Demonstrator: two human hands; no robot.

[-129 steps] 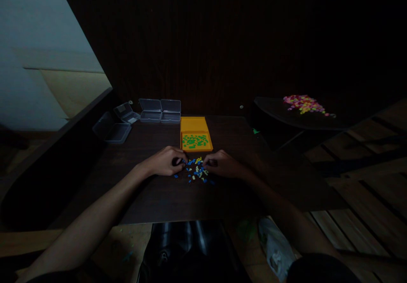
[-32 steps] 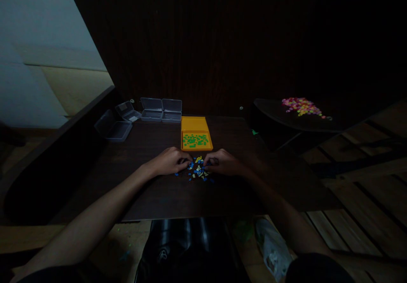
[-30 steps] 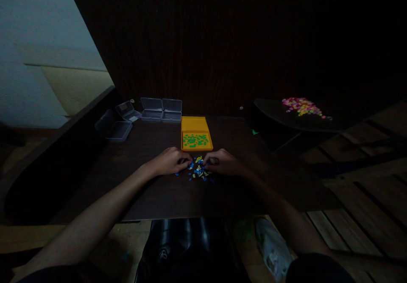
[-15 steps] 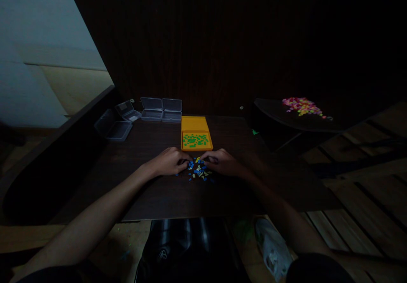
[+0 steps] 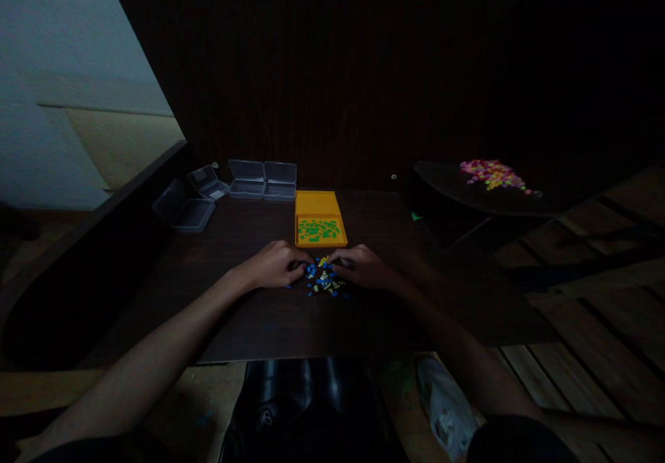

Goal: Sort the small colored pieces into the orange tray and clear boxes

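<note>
A pile of tiny blue, yellow and cream toy-brick-like pieces [image 5: 325, 281] lies on the dark wooden table. At its left edge is my left hand [image 5: 278, 265], index finger stretched toward the blue pieces, with a small gap to the thumb. My right hand [image 5: 361, 266] rests at the pile's right side, its index fingertip by a yellow cluster [image 5: 323, 261] and the thumb a little apart. I see nothing held in either hand; the other fingers are curled and partly hidden. Just beyond the hands, a yellow box [image 5: 318, 203] stands open with green pieces [image 5: 316, 229] spread in it.
Clear plastic cases with raised lids [image 5: 264, 190], [image 5: 193, 213] stand at the back left. Pink and yellow bits [image 5: 493, 175] lie heaped on a dark shelf at right. A green scrap [image 5: 416, 216] sits near the shelf. The table's front edge [image 5: 322, 358] is close to me.
Almost nothing differs. My right index fingertip has shifted very slightly to the left, and the view has moved a little.
</note>
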